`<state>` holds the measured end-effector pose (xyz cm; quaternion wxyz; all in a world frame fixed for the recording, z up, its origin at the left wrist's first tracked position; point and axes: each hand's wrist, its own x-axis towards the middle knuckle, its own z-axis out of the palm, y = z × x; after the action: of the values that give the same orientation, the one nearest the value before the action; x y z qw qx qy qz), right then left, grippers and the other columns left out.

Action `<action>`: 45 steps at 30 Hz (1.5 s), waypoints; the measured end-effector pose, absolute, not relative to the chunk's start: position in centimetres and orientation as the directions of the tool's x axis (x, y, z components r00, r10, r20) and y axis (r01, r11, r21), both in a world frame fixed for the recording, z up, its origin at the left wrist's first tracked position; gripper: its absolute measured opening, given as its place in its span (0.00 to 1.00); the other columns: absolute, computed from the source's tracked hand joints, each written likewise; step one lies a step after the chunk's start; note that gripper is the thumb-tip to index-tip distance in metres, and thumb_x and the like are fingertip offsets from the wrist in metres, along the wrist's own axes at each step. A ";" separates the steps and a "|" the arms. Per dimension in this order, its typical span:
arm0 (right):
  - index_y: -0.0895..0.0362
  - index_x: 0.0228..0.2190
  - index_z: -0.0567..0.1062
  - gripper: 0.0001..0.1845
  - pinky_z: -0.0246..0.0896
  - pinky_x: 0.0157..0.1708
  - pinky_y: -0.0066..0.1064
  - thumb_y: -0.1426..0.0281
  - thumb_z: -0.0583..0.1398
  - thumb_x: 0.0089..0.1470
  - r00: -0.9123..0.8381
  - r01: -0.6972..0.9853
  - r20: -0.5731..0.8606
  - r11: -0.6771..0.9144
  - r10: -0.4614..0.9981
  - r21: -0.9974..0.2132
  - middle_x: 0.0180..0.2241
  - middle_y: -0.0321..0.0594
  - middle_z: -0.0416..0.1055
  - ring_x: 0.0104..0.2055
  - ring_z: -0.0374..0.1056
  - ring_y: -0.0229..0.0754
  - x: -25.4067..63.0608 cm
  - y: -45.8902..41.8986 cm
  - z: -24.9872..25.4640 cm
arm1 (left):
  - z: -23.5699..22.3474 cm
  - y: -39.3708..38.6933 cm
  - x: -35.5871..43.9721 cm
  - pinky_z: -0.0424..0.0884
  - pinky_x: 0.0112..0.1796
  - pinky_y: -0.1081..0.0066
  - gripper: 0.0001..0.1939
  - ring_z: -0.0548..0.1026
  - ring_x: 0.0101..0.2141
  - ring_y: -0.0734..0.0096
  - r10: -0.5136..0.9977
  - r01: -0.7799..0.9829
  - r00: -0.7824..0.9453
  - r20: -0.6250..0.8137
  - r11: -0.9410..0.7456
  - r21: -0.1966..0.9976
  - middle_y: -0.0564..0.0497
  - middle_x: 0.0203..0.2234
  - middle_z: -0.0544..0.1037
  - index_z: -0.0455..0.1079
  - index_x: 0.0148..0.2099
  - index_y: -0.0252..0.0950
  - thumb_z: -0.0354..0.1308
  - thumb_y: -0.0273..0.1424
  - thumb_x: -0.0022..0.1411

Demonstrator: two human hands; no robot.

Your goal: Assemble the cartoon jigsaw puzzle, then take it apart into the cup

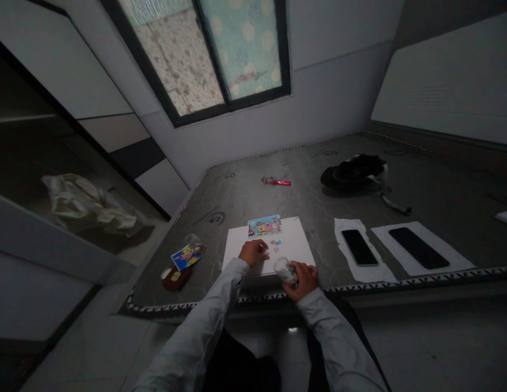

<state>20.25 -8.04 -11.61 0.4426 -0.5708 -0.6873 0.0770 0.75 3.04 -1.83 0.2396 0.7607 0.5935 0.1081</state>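
In my right hand (303, 280) is a small clear jar (282, 265), tilted over the front right of a white board (237, 245). Colourful small pieces show inside the jar. My left hand (253, 252) is over the board's middle with its fingers curled together; whatever is at the fingertips is too small to make out. Beside those fingertips lie several small puzzle pieces (275, 243), some coloured and some pale. A bright cartoon picture card (264, 226) rests at the board's back edge.
Left of the board are a blue-yellow cartoon card (185, 257), a clear plastic item (196, 243) and a brown case (177, 279). Behind lies a red packet (280, 182). To the right are a dark cap (353, 173) and two phones (359, 247) on white sheets.
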 end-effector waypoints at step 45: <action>0.54 0.43 0.68 0.28 0.45 0.49 0.43 0.62 0.59 0.35 0.094 0.683 0.529 0.332 0.844 -0.651 0.39 0.41 0.72 0.43 0.66 0.48 19.8 -7.9 -11.3 | -1.8 6.3 6.5 0.68 0.44 0.70 0.08 0.77 0.41 0.64 0.947 0.903 0.314 -0.063 -0.278 0.328 0.45 0.36 0.81 0.77 0.38 0.34 0.60 0.25 0.54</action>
<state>19.84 -7.94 -11.26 0.4692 -0.5717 -0.6676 0.0855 6.47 6.26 -1.77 0.1532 0.7960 0.5812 0.0724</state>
